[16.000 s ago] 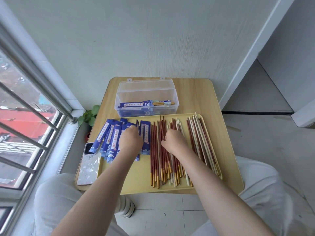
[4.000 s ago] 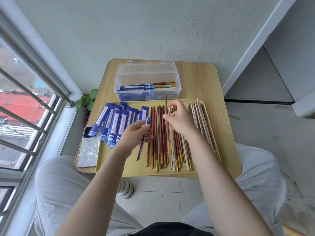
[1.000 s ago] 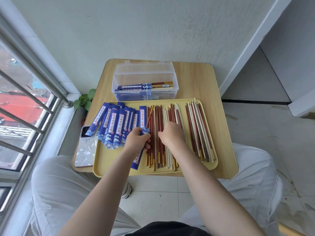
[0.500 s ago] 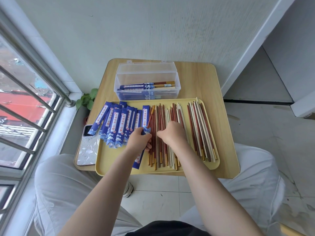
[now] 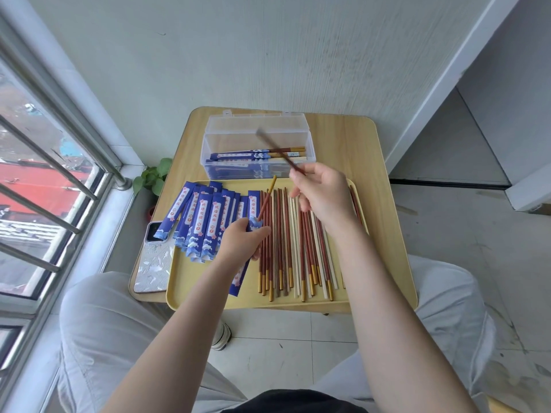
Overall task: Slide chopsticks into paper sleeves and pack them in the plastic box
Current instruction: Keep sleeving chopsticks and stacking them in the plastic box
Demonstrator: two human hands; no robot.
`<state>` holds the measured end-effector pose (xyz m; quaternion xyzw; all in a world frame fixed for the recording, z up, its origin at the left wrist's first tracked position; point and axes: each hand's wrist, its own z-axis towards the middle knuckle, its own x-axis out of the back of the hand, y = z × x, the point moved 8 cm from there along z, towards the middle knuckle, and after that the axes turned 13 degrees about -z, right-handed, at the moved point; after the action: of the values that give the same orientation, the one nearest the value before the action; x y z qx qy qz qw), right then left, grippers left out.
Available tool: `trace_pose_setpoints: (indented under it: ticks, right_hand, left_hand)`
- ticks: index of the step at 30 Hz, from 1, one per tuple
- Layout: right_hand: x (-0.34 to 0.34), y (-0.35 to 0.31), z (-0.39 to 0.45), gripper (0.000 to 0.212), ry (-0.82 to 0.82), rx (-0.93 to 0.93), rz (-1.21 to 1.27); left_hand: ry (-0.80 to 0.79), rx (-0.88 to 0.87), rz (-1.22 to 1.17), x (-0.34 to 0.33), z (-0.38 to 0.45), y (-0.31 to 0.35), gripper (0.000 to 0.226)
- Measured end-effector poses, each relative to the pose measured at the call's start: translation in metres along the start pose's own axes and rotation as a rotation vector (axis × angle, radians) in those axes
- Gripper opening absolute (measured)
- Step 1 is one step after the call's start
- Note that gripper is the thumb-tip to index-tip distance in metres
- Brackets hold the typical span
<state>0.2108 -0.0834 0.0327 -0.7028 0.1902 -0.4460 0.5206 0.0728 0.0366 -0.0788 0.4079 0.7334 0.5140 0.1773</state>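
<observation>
Our left hand (image 5: 243,241) pinches a blue sleeve (image 5: 242,272) with one stick inside near the tray's (image 5: 190,293) front edge, so our right hand (image 5: 323,198), gripping another chopstick (image 5: 278,153), can add it.

Daylight came in from the window (image 5: 44,174) at the left of the frame and lit the scene brightly and evenly, with only soft, faint shadows. The wide lens bent the window bars and wall edges toward the frame's borders. The chopstick (image 5: 278,152) raised near upper centre was smeared by motion blur; the tray (image 5: 202,293) below stayed sharp.
</observation>
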Motion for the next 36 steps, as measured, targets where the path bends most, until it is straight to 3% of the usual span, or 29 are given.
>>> trace_pose_setpoints:
  ticks: [3, 9, 18, 22, 25, 29, 31, 33, 36]
  right_hand:
    - [0.013, 0.0, 0.003, 0.017, 0.141, 0.022, 0.055]
    - [0.011, 0.011, 0.004, 0.027, 0.179, -0.021, 0.098]
    - [0.014, 0.014, -0.001, 0.016, 0.272, 0.004, -0.032]
    - [0.003, 0.011, 0.001, 0.009, 0.116, 0.051, -0.13]
    - [-0.006, 0.015, 0.003, 0.021, -0.03, 0.029, -0.184]
    - [0.007, 0.016, 0.008, 0.066, 0.148, 0.009, 0.03]
    - [0.012, 0.014, 0.008, 0.073, 0.192, 0.044, 0.07]
    - [0.016, 0.013, 0.008, 0.062, 0.223, 0.052, -0.02]
    - [0.007, 0.013, 0.011, 0.027, 0.143, 0.061, -0.16]
  left_hand:
    - [-0.01, -0.03, 0.037, -0.001, 0.0, 0.001, 0.025]
    - [-0.049, -0.122, 0.131, -0.009, -0.007, 0.012, 0.027]
    - [-0.118, -0.176, 0.114, -0.018, -0.016, 0.023, 0.022]
    - [-0.117, -0.178, 0.093, -0.018, -0.016, 0.023, 0.024]
    - [-0.104, -0.187, 0.085, -0.016, -0.015, 0.024, 0.024]
    - [-0.119, -0.197, 0.114, -0.017, -0.014, 0.025, 0.022]
    - [-0.124, -0.201, 0.143, -0.017, -0.014, 0.025, 0.023]
    - [-0.126, -0.196, 0.165, -0.019, -0.013, 0.023, 0.022]
    - [-0.129, -0.201, 0.158, -0.021, -0.013, 0.025, 0.02]
